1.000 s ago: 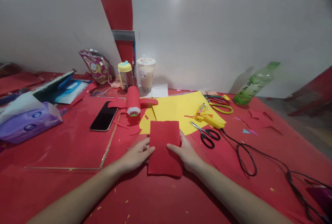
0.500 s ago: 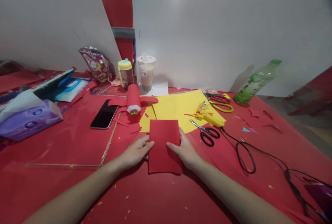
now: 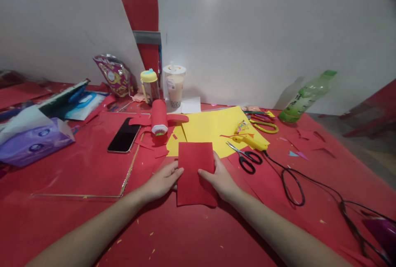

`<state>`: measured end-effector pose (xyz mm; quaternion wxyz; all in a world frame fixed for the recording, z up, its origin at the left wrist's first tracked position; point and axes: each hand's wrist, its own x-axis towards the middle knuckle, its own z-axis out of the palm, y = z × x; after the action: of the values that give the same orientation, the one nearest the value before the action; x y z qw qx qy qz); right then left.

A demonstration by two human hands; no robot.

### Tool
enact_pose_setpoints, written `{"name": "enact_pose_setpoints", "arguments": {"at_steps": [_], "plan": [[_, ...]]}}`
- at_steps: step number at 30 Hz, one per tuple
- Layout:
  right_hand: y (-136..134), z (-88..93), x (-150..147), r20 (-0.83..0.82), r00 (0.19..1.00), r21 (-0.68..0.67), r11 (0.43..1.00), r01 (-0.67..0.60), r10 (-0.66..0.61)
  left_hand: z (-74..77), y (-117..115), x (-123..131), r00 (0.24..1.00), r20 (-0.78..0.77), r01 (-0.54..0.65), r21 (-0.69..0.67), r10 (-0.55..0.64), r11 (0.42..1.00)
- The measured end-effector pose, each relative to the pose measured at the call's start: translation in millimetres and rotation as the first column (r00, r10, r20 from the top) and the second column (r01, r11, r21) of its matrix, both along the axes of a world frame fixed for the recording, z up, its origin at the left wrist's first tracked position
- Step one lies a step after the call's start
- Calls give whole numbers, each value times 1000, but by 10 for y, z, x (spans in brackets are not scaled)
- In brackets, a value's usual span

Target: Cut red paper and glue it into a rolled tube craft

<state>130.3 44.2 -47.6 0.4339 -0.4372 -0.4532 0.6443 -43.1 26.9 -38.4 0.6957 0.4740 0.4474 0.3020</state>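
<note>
A red sheet of paper [image 3: 194, 180], rectangular and perhaps folded, is held upright between my two hands. My left hand [image 3: 163, 180] grips its left edge, thumb in front and fingers partly behind. On the opposite edge, my right hand [image 3: 221, 178] pinches it with the thumb on the front face; its other fingers are hidden behind the paper. Black-handled scissors [image 3: 246, 160] lie right of the paper, beside a yellow glue gun [image 3: 252, 142]. Yellow paper [image 3: 213, 125] lies behind. A red paper-covered cylinder [image 3: 159, 116] with red side pieces rests to the back left.
A phone [image 3: 124, 136] and purple tissue pack [image 3: 38, 141] are on the left. At the back stand a yellow-lidded bottle [image 3: 150, 87], a milk tea cup [image 3: 175, 87] and a snack bag [image 3: 114, 75]. A green bottle [image 3: 305, 98] leans right; a black cord [image 3: 305, 174] loops nearby.
</note>
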Motion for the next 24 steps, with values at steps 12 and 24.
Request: {"name": "enact_pose_setpoints", "arguments": {"at_steps": [12, 24], "plan": [[1, -32, 9, 1, 1000, 33, 999, -1, 1, 80, -11, 17, 999, -41, -4, -5, 4, 1000], [6, -44, 3, 28, 1000, 38, 999, 14, -15, 46, 0, 6, 994, -112, 2, 27, 1, 1000]]}}
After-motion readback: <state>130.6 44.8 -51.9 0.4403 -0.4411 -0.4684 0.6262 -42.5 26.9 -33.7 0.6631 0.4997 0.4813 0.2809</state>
